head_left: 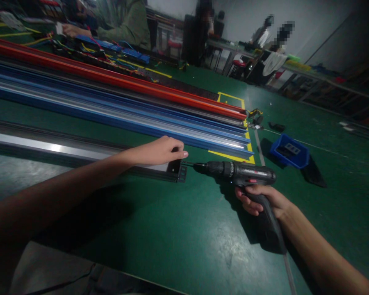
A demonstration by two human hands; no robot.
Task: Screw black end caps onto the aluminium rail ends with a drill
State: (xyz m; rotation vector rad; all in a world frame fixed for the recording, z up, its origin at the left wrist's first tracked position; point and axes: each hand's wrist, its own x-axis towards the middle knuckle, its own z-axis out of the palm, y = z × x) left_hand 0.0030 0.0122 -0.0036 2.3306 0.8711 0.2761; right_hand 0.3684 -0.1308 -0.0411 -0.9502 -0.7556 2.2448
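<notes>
My right hand (261,198) is wrapped round the handle of a black power drill (249,174), which lies level and points left. The drill's thin bit meets the dark end cap (182,173) of a long black-and-silver metal profile (80,152). Over that same end of the profile lies my left hand (160,151), its fingers bent down around the far side and the thumb pointing at the bit. Those fingertips are partly hidden. Whether the bit sits in a screw is too small to tell.
Beyond the profile lie long blue rails (126,112) and an orange rail (135,80), with yellow tape (248,143) marked around their ends. A blue bin (290,151) stands at the right. Across the work surface, a person's sleeve (126,28) shows beside coloured wires (92,51).
</notes>
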